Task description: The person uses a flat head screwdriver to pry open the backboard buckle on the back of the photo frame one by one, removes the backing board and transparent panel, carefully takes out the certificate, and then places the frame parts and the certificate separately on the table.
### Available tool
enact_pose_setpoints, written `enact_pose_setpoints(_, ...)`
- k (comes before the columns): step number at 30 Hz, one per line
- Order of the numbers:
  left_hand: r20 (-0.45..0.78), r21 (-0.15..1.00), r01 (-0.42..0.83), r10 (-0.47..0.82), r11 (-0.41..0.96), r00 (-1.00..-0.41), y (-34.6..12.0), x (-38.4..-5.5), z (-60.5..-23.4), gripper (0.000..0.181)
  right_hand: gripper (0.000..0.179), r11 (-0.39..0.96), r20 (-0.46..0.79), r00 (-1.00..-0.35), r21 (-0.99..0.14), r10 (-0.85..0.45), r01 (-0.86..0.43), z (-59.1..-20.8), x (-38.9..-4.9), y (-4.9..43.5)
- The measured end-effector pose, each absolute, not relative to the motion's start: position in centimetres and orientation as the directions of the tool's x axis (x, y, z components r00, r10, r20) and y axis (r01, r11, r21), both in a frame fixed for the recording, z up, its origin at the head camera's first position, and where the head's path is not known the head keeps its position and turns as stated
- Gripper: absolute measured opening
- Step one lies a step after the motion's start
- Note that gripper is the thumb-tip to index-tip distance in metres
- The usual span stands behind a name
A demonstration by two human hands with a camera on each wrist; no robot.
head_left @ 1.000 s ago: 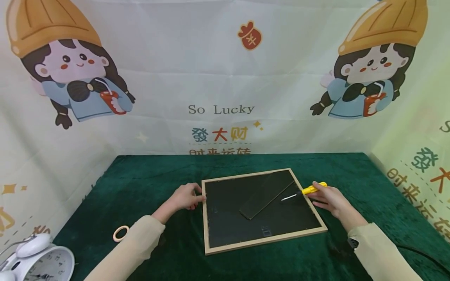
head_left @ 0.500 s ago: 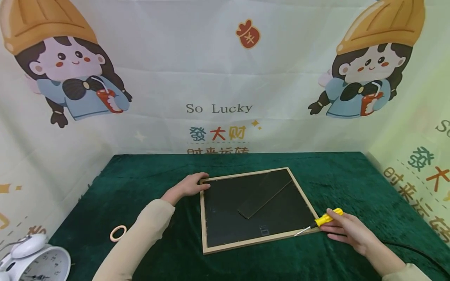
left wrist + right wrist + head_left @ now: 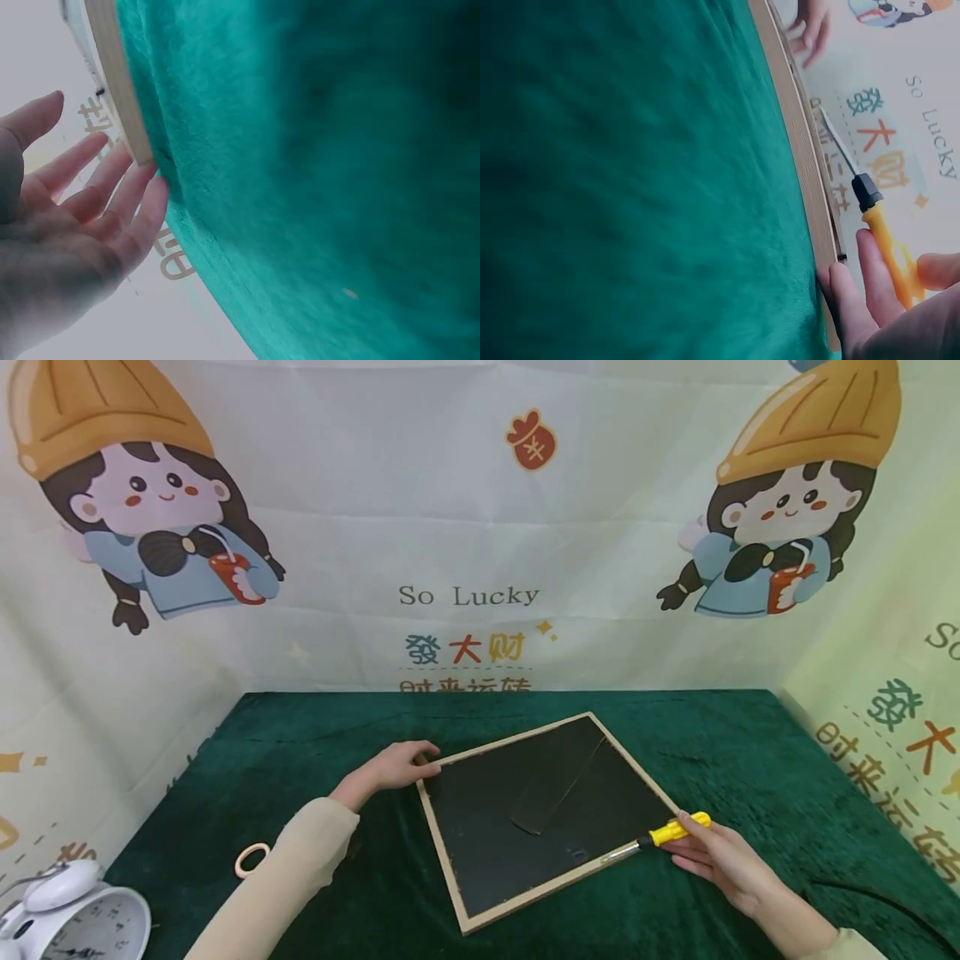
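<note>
A picture frame (image 3: 525, 899) with a pale wooden rim and black backing board (image 3: 491, 852) lies at a slant on the green cloth, its back facing up. A black support strut (image 3: 551, 789) runs diagonally over the board. My left hand (image 3: 393, 767) is at the frame's upper left corner; in the left wrist view its fingertips (image 3: 154, 196) touch the wooden corner, fingers nearly straight. My right hand (image 3: 723, 864) grips a yellow-handled screwdriver (image 3: 678, 830) at the lower right corner, its lower fingers against the rim. The screwdriver's metal shaft overlaps the front rim in the head view.
On the left lies a small beige ring (image 3: 252, 860), close to my left sleeve. A white alarm clock (image 3: 97, 927) stands at the lower left. A black cable (image 3: 885, 902) crosses the cloth on the right. A printed backdrop (image 3: 480, 543) hangs behind the table.
My right hand has moved with the screwdriver from the frame's right side down to its lower right corner. The frame has turned counterclockwise; my left hand has shifted to its upper left corner.
</note>
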State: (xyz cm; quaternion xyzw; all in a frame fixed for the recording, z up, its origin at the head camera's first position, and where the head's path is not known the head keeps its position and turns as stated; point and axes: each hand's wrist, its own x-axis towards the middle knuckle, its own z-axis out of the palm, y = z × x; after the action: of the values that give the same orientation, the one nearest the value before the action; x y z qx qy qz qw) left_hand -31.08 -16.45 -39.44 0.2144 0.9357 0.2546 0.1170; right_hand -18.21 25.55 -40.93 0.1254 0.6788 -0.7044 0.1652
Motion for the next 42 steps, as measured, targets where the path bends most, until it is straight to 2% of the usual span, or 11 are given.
enact_pose_setpoints(10,-0.207,0.62,0.364,0.593,0.695,-0.778,-18.0,-26.4,-39.1,0.031,0.047,-0.065,-0.3,-0.952,-0.95,-0.058,0.304,-40.4,-22.8,24.3)
enact_pose_setpoints(17,-0.295,0.779,0.267,0.707,0.567,-0.642,-16.9,-23.5,-38.8,0.012,0.054,0.007,-0.239,-0.97,-0.971,-0.035,0.239,-40.2,-26.2,22.3)
enact_pose_setpoints(20,-0.309,0.81,0.249,0.748,0.531,-0.587,-16.3,-22.9,-38.9,0.01,0.055,0.05,-0.217,-0.976,-0.975,-0.033,0.216,-40.3,-27.6,21.4)
enact_pose_setpoints(22,-0.308,0.817,0.25,0.76,0.519,-0.572,-16.0,-22.8,-39.0,0.011,0.053,0.058,-0.203,-0.978,-0.978,-0.043,0.2,-40.3,-28.3,20.9)
enact_pose_setpoints(24,-0.297,0.814,0.252,0.749,0.523,-0.593,-15.9,-23.0,-39.1,0.012,0.052,0.057,-0.19,-0.98,-0.981,-0.06,0.187,-40.3,-28.8,20.6)
enact_pose_setpoints(27,-0.271,0.815,0.212,0.678,0.54,-0.684,-15.9,-23.8,-39.4,0.017,0.055,0.06,-0.182,-0.98,-0.982,-0.084,0.177,-40.3,-28.8,20.6)
enact_pose_setpoints(29,-0.264,0.829,0.151,0.615,0.539,-0.743,-15.8,-24.4,-39.7,0.031,0.057,0.073,-0.18,-0.979,-0.982,-0.097,0.173,-40.4,-28.3,21.1)
enact_pose_setpoints(31,-0.28,0.849,0.077,0.568,0.523,-0.774,-15.7,-24.9,-40.0,0.048,0.056,0.089,-0.192,-0.975,-0.979,-0.109,0.183,-40.6,-27.5,21.5)
enact_pose_setpoints(35,-0.331,0.865,-0.007,0.559,0.502,-0.76,-15.1,-25.2,-40.5,0.069,0.049,0.111,-0.217,-0.966,-0.973,-0.142,0.202,-40.9,-25.9,21.8)
enact_pose_setpoints(38,-0.335,0.866,-0.01,0.566,0.499,-0.754,-14.4,-25.2,-40.6,0.071,0.047,0.101,-0.213,-0.967,-0.975,-0.138,0.2,-41.0,-25.4,21.6)
enact_pose_setpoints(42,-0.325,0.867,-0.013,0.546,0.498,-0.772,-13.6,-25.1,-40.6,0.071,0.051,0.066,-0.203,-0.973,-0.978,-0.11,0.196,-41.0,-25.9,21.2)
